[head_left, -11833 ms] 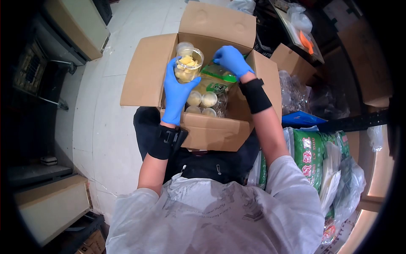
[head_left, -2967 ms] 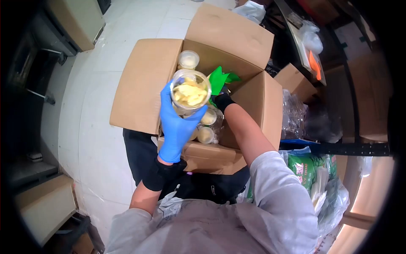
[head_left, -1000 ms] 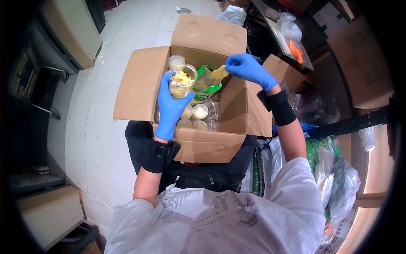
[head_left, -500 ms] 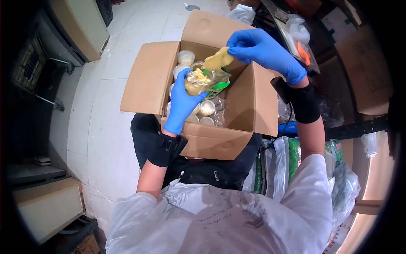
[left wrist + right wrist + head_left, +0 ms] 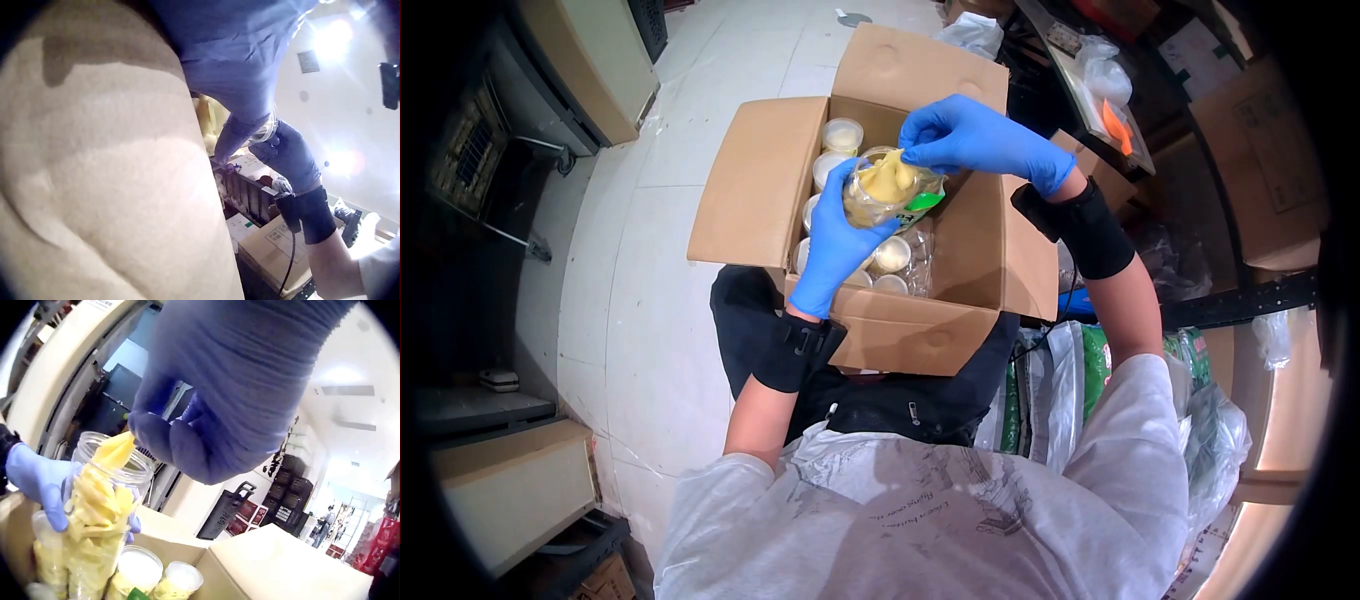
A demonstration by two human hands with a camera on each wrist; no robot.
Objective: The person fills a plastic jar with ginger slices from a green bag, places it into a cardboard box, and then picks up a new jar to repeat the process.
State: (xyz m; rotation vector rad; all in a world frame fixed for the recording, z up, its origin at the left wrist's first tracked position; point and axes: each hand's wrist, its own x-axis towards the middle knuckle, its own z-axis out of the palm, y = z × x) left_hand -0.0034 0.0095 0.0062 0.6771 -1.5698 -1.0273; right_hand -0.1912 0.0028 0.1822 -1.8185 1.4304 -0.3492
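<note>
My blue-gloved left hand (image 5: 836, 245) grips an open clear jar (image 5: 868, 205) of yellow pieces above the carton. In the right wrist view the jar (image 5: 100, 531) is filled close to its mouth. My right hand (image 5: 985, 145) pinches a yellow piece (image 5: 890, 178) by its upper end; its lower part is at the jar's mouth. The same piece (image 5: 114, 452) shows under my right fingers in the right wrist view. A green and clear bag (image 5: 922, 202) lies behind the jar, partly hidden by it.
The cardboard carton (image 5: 920, 335), flaps spread, rests across the lap. Lidded tubs (image 5: 842, 134) stand along its left side, others (image 5: 891, 254) near the front. Right of it are green sacks (image 5: 1097, 365) and a shelf with an orange object (image 5: 1116, 128).
A yellow piece was lifted from the bag's area, raised above the carton, then lowered to the jar's mouth by my right hand. The left hand keeps its hold on the jar.
</note>
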